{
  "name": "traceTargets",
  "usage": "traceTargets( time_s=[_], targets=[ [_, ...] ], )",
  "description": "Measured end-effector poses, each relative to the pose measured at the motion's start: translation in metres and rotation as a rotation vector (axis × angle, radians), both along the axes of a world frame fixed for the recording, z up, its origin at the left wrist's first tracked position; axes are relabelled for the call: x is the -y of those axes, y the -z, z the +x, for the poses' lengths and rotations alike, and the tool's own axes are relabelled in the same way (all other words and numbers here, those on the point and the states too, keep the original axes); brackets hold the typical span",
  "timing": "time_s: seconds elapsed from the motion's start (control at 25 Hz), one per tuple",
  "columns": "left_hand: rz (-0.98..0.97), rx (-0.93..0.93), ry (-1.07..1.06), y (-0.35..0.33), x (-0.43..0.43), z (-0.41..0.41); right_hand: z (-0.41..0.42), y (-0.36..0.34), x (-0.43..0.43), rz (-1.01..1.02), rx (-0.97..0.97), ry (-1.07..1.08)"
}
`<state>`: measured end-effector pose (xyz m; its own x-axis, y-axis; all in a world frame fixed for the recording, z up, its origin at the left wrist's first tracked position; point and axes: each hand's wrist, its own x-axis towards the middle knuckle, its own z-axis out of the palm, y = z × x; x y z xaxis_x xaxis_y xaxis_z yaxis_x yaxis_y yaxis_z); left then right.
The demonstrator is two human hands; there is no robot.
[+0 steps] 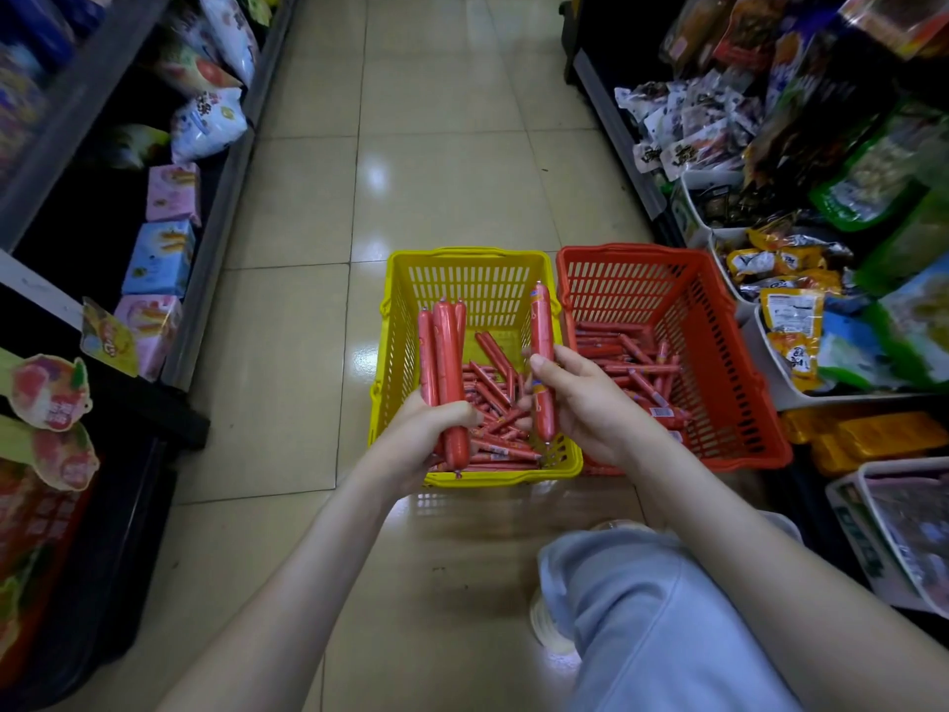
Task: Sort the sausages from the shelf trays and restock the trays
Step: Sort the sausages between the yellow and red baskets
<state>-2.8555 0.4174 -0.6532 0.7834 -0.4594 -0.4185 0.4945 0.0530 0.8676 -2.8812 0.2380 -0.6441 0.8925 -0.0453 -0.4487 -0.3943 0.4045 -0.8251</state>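
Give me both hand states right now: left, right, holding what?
Left hand: grips a bundle of sausages, upright over the yellow basket.
Right hand: grips a single sausage, upright.

The tiled floor (436, 146) is left open far beyond the baskets and to the left of the yellow basket (390, 321). No gap is seen between the yellow basket and the red basket (719, 352). Both are open from above, but the space over the yellow one is taken up by the left grip (426, 434) with its sausage bundle (447, 352) and the right grip (585, 408) with a single sausage (542, 331). The right is closed by packed shelf trays (765, 362) just beside the red basket, the left by the shelf (215, 233), and the near right by a bent knee (642, 608).
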Motion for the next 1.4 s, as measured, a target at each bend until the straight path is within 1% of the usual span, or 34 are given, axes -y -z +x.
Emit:
traceTargets(
  time_s=[0.08, 0.12, 0.24, 0.28, 0.4, 0.52, 0.56, 0.64, 0.68, 0.72, 0.76, 0.8, 0.84, 0.88, 1.0, 1.12, 1.16, 1.2, 1.24, 1.28, 1.32, 1.36, 1.4],
  targets=[
    [-0.004, 0.039, -0.003, 0.000, 0.002, 0.000, -0.001, 0.002, -0.001, -0.099, -0.004, -0.082],
    [-0.002, 0.057, -0.008, 0.003, 0.005, 0.001, -0.002, 0.004, -0.001, -0.188, -0.022, -0.126],
    [0.023, 0.079, -0.004, 0.007, 0.023, 0.006, -0.005, 0.014, 0.014, -0.603, -0.143, -0.196],
    [0.019, 0.072, 0.010, 0.010, 0.033, 0.008, -0.006, 0.017, 0.027, -0.703, -0.169, -0.177],
    [-0.005, 0.055, 0.058, 0.017, 0.068, 0.012, -0.013, 0.028, 0.074, -0.897, -0.189, -0.068],
    [-0.008, 0.056, 0.084, 0.025, 0.105, 0.016, -0.010, 0.030, 0.125, -1.157, -0.186, -0.044],
    [-0.007, 0.063, 0.090, 0.026, 0.115, 0.016, -0.003, 0.031, 0.140, -1.290, -0.174, -0.078],
    [0.005, 0.061, 0.102, 0.028, 0.130, 0.016, 0.007, 0.029, 0.159, -1.585, -0.158, -0.257],
    [-0.001, 0.058, 0.111, 0.028, 0.136, 0.016, 0.012, 0.026, 0.159, -1.603, -0.116, -0.293],
    [-0.007, 0.058, 0.117, 0.027, 0.141, 0.015, 0.015, 0.021, 0.154, -1.478, -0.055, -0.284],
    [-0.022, 0.068, 0.130, 0.026, 0.144, 0.014, 0.014, 0.014, 0.142, -1.207, -0.001, -0.235],
    [-0.036, 0.083, 0.142, 0.025, 0.146, 0.014, 0.011, 0.007, 0.127, -0.874, 0.048, -0.180],
    [-0.049, 0.111, 0.158, 0.024, 0.147, 0.014, 0.007, 0.002, 0.112, -0.590, 0.059, -0.146],
    [-0.066, 0.147, 0.175, 0.021, 0.147, 0.013, 0.002, 0.001, 0.101, -0.424, 0.071, -0.134],
    [-0.067, 0.204, 0.204, 0.015, 0.139, 0.008, -0.007, 0.007, 0.091, -0.324, 0.036, -0.105],
    [-0.060, 0.142, 0.195, 0.015, 0.129, 0.004, -0.010, 0.009, 0.097, -0.209, -0.030, -0.058],
    [-0.050, 0.102, 0.188, 0.016, 0.127, 0.004, -0.010, 0.008, 0.099, -0.229, -0.041, -0.008],
    [-0.041, 0.059, 0.178, 0.016, 0.125, 0.004, -0.006, 0.009, 0.107, -0.354, -0.049, 0.052],
    [-0.042, 0.023, 0.170, 0.016, 0.122, 0.005, 0.000, 0.009, 0.119, -0.572, -0.061, 0.079],
    [-0.046, -0.006, 0.157, 0.015, 0.121, 0.006, 0.006, 0.008, 0.133, -0.849, -0.087, 0.067],
    [-0.053, -0.031, 0.145, 0.015, 0.119, 0.007, 0.013, 0.007, 0.148, -1.115, -0.121, 0.013],
    [-0.060, -0.054, 0.137, 0.014, 0.118, 0.008, 0.018, 0.005, 0.159, -1.316, -0.142, -0.053],
    [-0.069, -0.071, 0.132, 0.012, 0.117, 0.009, 0.021, 0.002, 0.164, -1.416, -0.141, -0.106]
  ],
)
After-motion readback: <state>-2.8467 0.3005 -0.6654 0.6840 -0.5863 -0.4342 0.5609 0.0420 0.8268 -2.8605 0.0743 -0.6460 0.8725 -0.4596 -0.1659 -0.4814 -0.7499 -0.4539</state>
